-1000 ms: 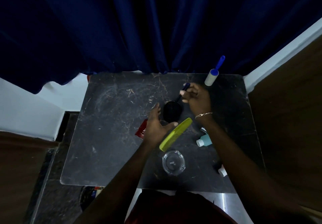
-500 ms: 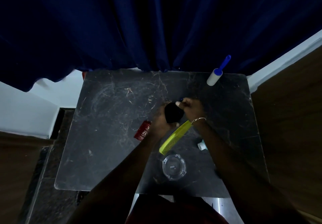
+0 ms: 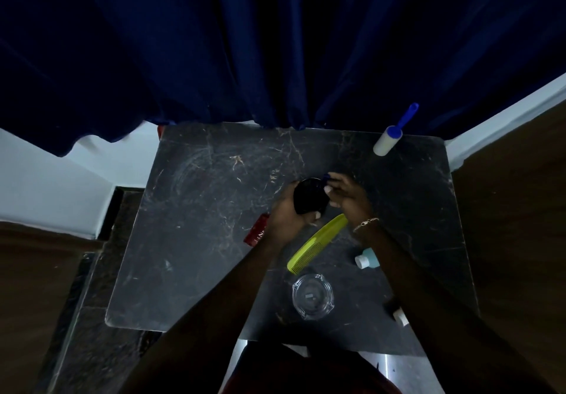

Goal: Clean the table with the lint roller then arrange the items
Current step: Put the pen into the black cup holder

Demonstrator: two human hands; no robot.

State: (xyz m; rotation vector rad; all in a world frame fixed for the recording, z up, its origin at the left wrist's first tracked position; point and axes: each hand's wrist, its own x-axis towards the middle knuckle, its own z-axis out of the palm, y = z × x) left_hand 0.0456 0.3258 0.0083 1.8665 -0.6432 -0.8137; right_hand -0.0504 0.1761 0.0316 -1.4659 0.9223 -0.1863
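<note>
Above the middle of the dark marble table [image 3: 196,240], my left hand [image 3: 286,220] cups the black head of a hairbrush [image 3: 307,196]. My right hand [image 3: 346,194] meets it from the right, fingers closed at the brush's blue handle end. The lint roller [image 3: 387,140], white with a blue handle, lies untouched at the table's far right corner. A yellow-green comb [image 3: 317,245] lies diagonally just below my hands. A red tube [image 3: 257,234] peeks out from under my left wrist.
A clear glass ashtray [image 3: 312,295] sits near the front edge. A small light-blue bottle with a white cap [image 3: 366,258] lies beside my right forearm, and another small white-capped item [image 3: 399,315] sits at the front right. A dark blue curtain [image 3: 275,41] hangs behind the table.
The brush was lifted off the table into my left hand's grip. My right hand slid down the handle and closed in on the brush head.
</note>
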